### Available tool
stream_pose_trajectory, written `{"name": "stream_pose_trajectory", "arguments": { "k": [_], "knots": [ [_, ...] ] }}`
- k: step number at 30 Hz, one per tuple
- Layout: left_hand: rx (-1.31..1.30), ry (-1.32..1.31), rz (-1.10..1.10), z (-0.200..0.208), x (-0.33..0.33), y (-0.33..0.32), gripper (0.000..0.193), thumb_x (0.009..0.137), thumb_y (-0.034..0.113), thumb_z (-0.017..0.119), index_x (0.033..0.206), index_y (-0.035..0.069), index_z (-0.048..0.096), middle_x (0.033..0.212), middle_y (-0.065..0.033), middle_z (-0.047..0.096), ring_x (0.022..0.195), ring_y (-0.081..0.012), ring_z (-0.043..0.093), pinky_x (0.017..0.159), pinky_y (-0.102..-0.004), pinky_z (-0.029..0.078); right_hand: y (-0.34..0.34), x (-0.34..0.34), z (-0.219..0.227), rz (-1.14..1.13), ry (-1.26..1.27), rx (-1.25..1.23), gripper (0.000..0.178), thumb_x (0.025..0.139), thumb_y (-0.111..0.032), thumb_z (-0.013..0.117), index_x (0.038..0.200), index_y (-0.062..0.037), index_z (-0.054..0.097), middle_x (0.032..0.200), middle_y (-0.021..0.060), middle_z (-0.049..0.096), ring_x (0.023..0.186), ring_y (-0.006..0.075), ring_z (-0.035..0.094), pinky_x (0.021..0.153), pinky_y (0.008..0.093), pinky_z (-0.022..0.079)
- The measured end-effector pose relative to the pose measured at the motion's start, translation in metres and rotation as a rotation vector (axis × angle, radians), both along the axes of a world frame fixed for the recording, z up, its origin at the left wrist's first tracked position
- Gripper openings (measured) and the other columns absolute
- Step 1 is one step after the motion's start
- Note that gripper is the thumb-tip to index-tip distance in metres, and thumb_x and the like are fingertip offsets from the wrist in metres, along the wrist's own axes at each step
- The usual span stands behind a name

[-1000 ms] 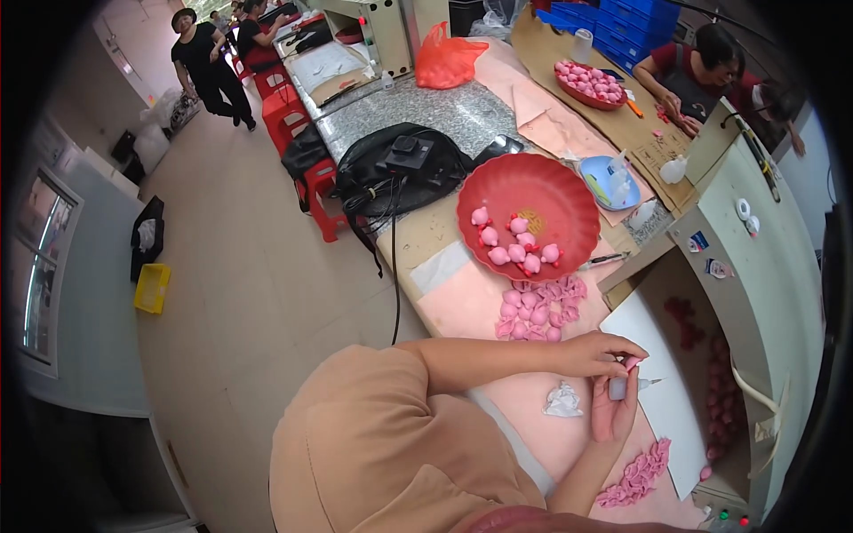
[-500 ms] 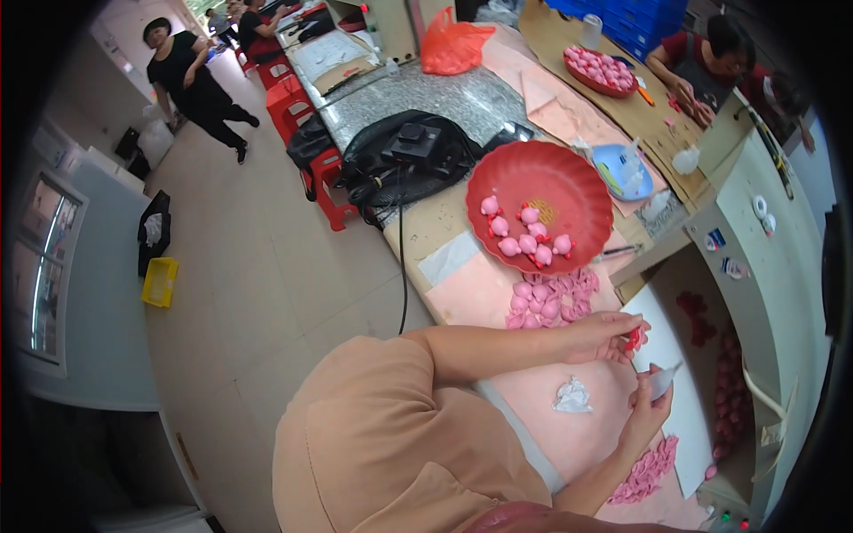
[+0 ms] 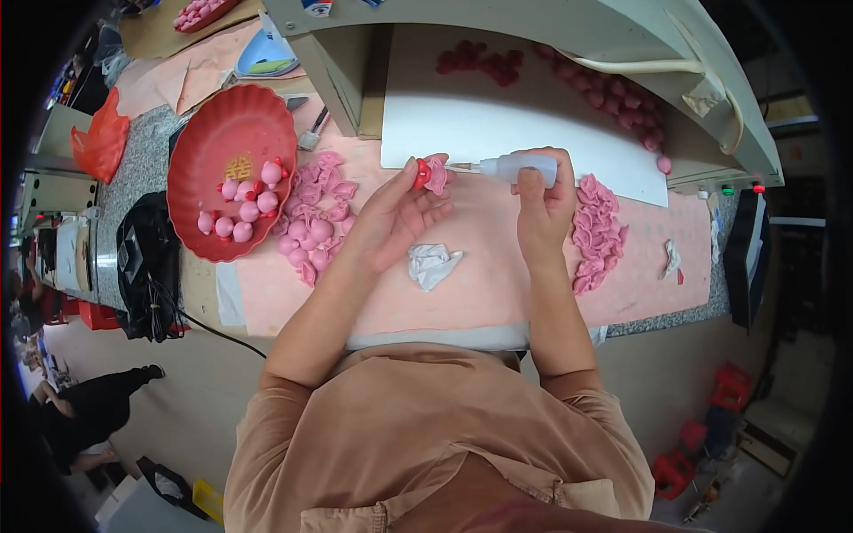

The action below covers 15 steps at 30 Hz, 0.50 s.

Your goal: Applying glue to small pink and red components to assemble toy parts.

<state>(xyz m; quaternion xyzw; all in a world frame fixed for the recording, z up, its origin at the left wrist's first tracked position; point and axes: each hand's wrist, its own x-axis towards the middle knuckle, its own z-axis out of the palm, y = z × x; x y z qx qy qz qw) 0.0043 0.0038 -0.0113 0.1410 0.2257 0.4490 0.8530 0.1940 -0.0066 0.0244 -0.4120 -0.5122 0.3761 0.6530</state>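
Observation:
My left hand pinches a small glossy red part with a ruffled pink piece against it. In my right hand is a pale translucent squeeze bottle, tilted sideways. Its thin nozzle points left, with the tip at or very near the pink piece; contact is hard to tell. Left of my left forearm lie pink ruffled pieces and round pink balls. More pink ruffled pieces form a strip right of my right hand. Crumpled white tissue sits between my forearms.
A scalloped red tray with several pink-and-red figures stands at left. Ahead is a shelf unit over a white sheet, with red pieces and pink balls inside. A black bag and cable lie left.
The view has swung right, so the tray and bag appear farther left. The bottle's nozzle is now up against or close to the piece in my left hand; before, they were farther apart.

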Motion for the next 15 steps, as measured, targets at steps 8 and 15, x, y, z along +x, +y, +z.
{"name": "stream_pose_trajectory", "arguments": {
  "k": [8, 15],
  "knots": [
    [-0.018, -0.004, -0.029, -0.0063, 0.0024, -0.001, 0.042, 0.099, 0.033, 0.047, 0.124, 0.001, 0.051, 0.114, -0.0126, 0.06, 0.098, -0.0161, 0.059, 0.089, -0.0337, 0.05, 0.0019, 0.002, -0.0056, -0.049, -0.238, 0.032, 0.023, 0.086, -0.019, 0.069, 0.091, -0.0022, 0.055, 0.082, 0.0054, 0.062, 0.074, 0.0114, 0.057, 0.067, 0.0242, 0.046],
    [-0.037, 0.0, -0.022, -0.0035, 0.0019, -0.0008, 0.042, 0.099, 0.033, 0.047, 0.124, 0.0, 0.051, 0.113, -0.0126, 0.061, 0.097, -0.0161, 0.059, 0.088, -0.0336, 0.05, 0.003, -0.0008, -0.0035, -0.064, -0.316, 0.038, 0.024, 0.085, -0.021, 0.07, 0.089, -0.0026, 0.056, 0.08, 0.0058, 0.063, 0.071, 0.0124, 0.059, 0.064, 0.0248, 0.046]
  ]
}}
